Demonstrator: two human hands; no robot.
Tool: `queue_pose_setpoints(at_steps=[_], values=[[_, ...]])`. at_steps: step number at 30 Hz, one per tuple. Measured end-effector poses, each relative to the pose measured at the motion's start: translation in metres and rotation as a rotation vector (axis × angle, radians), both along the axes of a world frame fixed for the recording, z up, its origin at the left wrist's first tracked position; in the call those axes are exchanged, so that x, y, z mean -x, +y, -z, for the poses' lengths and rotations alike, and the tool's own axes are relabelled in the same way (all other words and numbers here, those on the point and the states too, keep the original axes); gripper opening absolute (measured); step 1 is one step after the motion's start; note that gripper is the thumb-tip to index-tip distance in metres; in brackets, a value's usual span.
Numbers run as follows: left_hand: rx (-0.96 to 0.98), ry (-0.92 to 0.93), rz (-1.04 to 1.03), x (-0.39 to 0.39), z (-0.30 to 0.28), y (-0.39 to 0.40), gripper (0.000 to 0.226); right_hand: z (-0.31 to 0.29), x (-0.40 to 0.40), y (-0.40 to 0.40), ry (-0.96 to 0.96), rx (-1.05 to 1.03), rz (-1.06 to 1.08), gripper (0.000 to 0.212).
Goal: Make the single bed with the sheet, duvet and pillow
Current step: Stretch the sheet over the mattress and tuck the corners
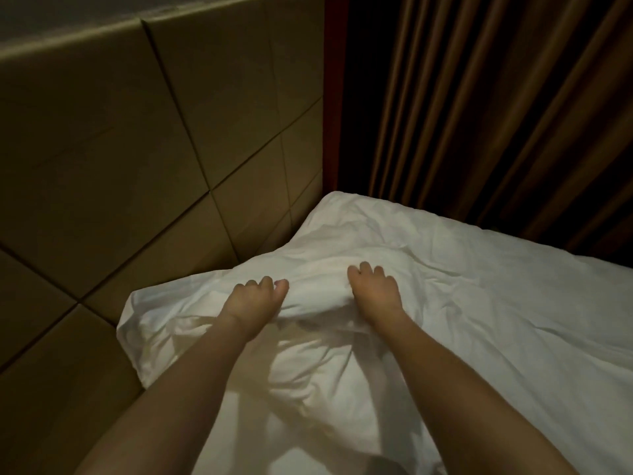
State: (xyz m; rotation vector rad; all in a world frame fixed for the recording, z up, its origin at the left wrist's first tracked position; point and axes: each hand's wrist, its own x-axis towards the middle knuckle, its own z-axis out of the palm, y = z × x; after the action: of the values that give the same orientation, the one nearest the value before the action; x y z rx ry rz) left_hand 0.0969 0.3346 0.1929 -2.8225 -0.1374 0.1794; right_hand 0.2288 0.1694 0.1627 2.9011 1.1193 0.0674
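Head view, bed head end, read left to right. At the far left stands one padded headboard (144, 138) of square panels. Against its foot lies the pillow (191, 323), a single white one, rumpled, its left corner touching the panels.

Your left hand (251, 303) rests on the pillow's upper edge with the fingers curled down into the cloth and the thumb pinching a fold. Your right hand (375, 293) sits just beside it to the right, fingers bent and dug into the same raised ridge of fabric. Both hands appear to grip, neither is flat. Two hands, two bare forearms, one pillow.

The step in hand, by judgement, is the last one: seating and plumping the pillow at the head of the bed. The white bedding (496, 303) runs off to the right. Whether it is sheet or duvet cannot be told, so count it as one white layer seen.

The next move calls for drawing the pillow square to the headboard, then opening both hands to smooth it flat.

At the far right hangs one pleated brown curtain (496, 108).
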Motion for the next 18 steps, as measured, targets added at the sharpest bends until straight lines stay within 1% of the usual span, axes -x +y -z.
queue_pose_setpoints(at_steps=[1,3,4,6,8,10,12,13,15,18], values=[[0.018,0.034,-0.064,-0.006,-0.006,0.004,0.066,-0.006,-0.012,0.010,-0.035,0.010,-0.011,0.033],[0.081,-0.027,-0.160,-0.013,-0.004,0.023,0.048,-0.015,-0.032,0.031,-0.027,0.058,-0.066,0.036],[0.136,-0.007,-0.225,-0.013,0.001,0.035,0.047,-0.019,-0.041,0.040,-0.031,0.091,-0.079,0.037],[0.283,0.053,-0.347,-0.007,0.012,0.060,0.056,-0.026,-0.061,0.056,-0.105,0.112,-0.061,0.038],[0.383,0.036,-0.420,0.005,0.023,0.080,0.063,-0.026,-0.078,0.072,-0.160,0.149,-0.056,0.041],[0.443,0.018,-0.463,0.013,0.034,0.093,0.059,-0.025,-0.089,0.090,-0.148,0.184,-0.036,0.043],[0.436,0.043,-0.488,0.013,0.043,0.099,0.057,-0.020,-0.093,0.105,-0.107,0.225,-0.020,0.044],[0.400,0.074,-0.493,0.010,0.046,0.101,0.057,-0.015,-0.093,0.110,-0.091,0.252,-0.016,0.046],[0.319,0.106,-0.491,0.003,0.052,0.101,0.057,-0.005,-0.091,0.117,-0.083,0.301,-0.018,0.057],[0.253,0.077,-0.523,-0.004,0.058,0.102,0.056,0.002,-0.090,0.118,-0.080,0.381,-0.001,0.074]])
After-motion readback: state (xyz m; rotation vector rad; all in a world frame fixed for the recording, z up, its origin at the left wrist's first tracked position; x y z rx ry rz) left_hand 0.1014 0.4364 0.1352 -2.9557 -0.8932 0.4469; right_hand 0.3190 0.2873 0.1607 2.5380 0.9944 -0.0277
